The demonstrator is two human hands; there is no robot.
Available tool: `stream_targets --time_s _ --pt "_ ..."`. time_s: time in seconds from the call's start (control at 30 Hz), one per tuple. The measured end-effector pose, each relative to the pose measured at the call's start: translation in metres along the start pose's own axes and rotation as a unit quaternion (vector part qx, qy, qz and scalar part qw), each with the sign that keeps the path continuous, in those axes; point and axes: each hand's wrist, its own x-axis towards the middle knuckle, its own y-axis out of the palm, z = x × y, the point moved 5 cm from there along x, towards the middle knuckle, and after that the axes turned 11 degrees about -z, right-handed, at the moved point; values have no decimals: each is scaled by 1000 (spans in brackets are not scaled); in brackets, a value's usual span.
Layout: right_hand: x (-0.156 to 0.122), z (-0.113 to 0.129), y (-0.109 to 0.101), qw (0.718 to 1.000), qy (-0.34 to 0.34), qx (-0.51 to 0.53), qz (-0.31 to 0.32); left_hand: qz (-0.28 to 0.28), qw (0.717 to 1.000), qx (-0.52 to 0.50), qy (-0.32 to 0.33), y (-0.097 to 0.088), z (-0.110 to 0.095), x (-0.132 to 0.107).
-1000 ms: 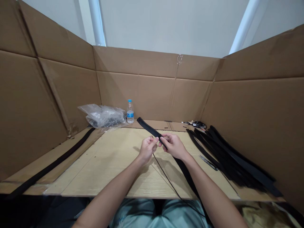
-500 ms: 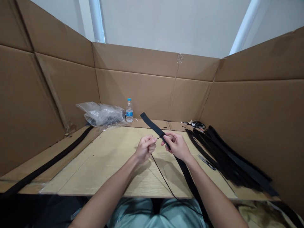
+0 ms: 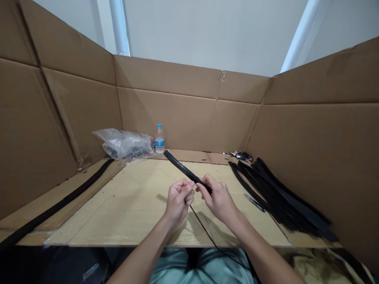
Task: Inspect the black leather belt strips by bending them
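Right hand (image 3: 218,197), fingers clamped on black strip (image 3: 181,168); left hand (image 3: 178,198), fingers pinching cord (image 3: 203,227); strip points toward tabletop (image 3: 127,209) far edge; seems light, bendable; best held beside cord.

No lettering, brand or number can be read. The one label (image 3: 159,143) that shows is a blue band wrapped around the clear bottle (image 3: 159,133) — the one standing upright at the far side, left of centre, just right of the plastic bag (image 3: 127,144). Paler marks show on the blue — too small and blurred to make out as words.
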Motion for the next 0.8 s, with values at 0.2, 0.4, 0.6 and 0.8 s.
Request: stream_targets --time_s 0.2,0.4,0.6,0.8 --pt "-19 17 -2 997 -29 67 -35 -65 998 14 11 -3 -4 -16" --pt "-37 23 -7 986 1 166 -15 -39 999 37 -9 -11 -12 -25" --pt "-51 8 2 933 188 305 -33 -1 996 85 -17 -16 -15 -36" --pt "-54 11 7 907 261 330 -13 8 996 68 -54 -18 -12 -40"
